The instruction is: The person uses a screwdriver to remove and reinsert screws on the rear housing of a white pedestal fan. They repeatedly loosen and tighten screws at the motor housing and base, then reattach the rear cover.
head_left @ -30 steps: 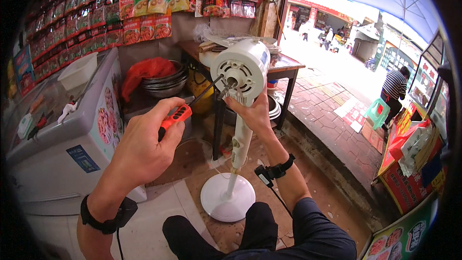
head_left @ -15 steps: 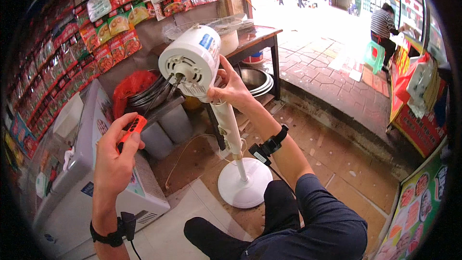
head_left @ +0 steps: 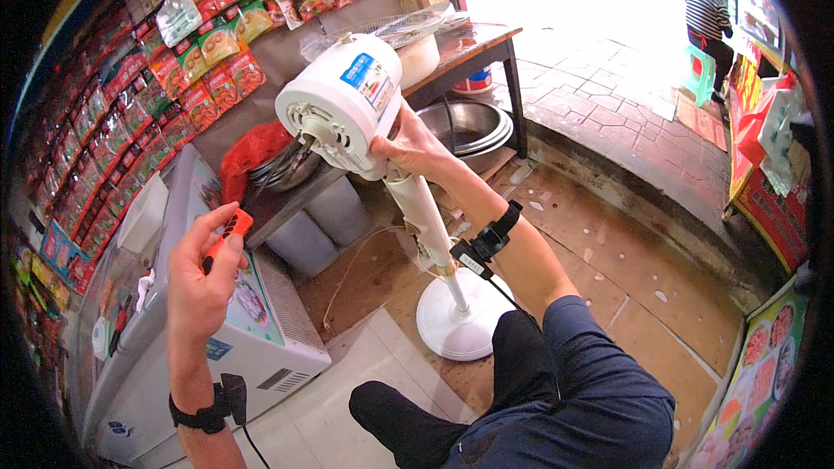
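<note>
My left hand (head_left: 201, 274) is closed around the orange handle of a screwdriver (head_left: 228, 234). Its dark shank points up toward the front of a white fan motor housing (head_left: 340, 91). Whether the tip touches the motor's metal shaft I cannot tell. My right hand (head_left: 413, 146) grips the housing low on its right side, fingers partly hidden behind it. The housing has a blue label, vent slots and no blades or grille on it. It sits tilted on a white fan pole (head_left: 423, 217), which rises from a round white base (head_left: 459, 317) on the floor.
A chest freezer (head_left: 208, 373) stands on the left below hanging packets (head_left: 200, 104). Behind the fan are a wooden table (head_left: 486, 39), metal basins (head_left: 465, 130) and grey buckets (head_left: 300, 243). A step edge (head_left: 634, 200) runs at right; a person (head_left: 708, 22) sits outside.
The motor housing has turned and tipped slightly, showing more of its label. The screwdriver stays in my left hand, a little lower against the housing. The whole view has shifted slightly.
</note>
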`<state>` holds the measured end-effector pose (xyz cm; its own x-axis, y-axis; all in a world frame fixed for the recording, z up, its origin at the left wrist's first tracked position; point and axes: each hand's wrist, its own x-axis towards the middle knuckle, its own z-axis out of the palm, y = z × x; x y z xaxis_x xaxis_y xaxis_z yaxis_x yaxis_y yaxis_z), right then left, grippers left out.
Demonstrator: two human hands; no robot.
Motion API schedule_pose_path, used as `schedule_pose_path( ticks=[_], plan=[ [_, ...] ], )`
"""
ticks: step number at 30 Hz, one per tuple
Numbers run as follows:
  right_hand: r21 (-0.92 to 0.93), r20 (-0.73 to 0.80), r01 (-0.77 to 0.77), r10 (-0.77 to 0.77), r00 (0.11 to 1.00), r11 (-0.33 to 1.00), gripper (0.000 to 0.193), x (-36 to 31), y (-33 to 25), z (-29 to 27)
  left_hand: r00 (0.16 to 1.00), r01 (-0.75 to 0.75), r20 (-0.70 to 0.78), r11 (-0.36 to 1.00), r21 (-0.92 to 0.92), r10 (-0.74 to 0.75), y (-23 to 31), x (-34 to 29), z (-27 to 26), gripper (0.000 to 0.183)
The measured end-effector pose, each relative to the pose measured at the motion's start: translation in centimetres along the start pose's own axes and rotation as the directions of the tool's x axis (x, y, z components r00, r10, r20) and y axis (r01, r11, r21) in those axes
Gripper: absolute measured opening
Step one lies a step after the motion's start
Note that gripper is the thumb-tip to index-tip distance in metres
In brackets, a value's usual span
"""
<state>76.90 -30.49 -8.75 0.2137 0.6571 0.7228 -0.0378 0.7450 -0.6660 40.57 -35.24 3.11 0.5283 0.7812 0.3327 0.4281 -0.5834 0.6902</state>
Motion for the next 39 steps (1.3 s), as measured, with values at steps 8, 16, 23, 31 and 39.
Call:
schedule_pose_path(
  ticks=[8,16,23,31,39],
  plan=[
    [-0.025,0.004,0.014,-0.014,1.000,1.000,0.136,-0.5,-0.4,0.3,0.984,-0.160,-0.076,0.987,0.030,0.162,-0.6,0.0,0.9,0.034],
    [-0.032,-0.009,0.029,-0.029,1.000,0.999,0.136,-0.7,-0.8,0.7,0.945,-0.262,-0.108,0.915,0.307,0.308,-0.3,-0.9,1.4,0.036],
    [-0.068,-0.032,0.013,-0.015,0.999,0.998,0.135,-0.9,-0.6,0.3,0.848,-0.427,-0.100,0.781,0.455,0.521,-0.3,-0.5,1.9,0.037],
    [-0.046,0.016,-0.007,0.008,1.000,0.999,0.146,-1.2,-1.7,-0.8,0.865,-0.376,-0.208,0.865,0.332,0.456,0.1,-4.0,1.2,0.034],
    [-0.330,0.074,0.157,-0.141,0.987,0.931,0.165,1.8,-6.4,0.6,0.840,-0.455,-0.207,0.858,0.239,0.502,-0.4,-3.6,2.1,0.032]
  ],
)
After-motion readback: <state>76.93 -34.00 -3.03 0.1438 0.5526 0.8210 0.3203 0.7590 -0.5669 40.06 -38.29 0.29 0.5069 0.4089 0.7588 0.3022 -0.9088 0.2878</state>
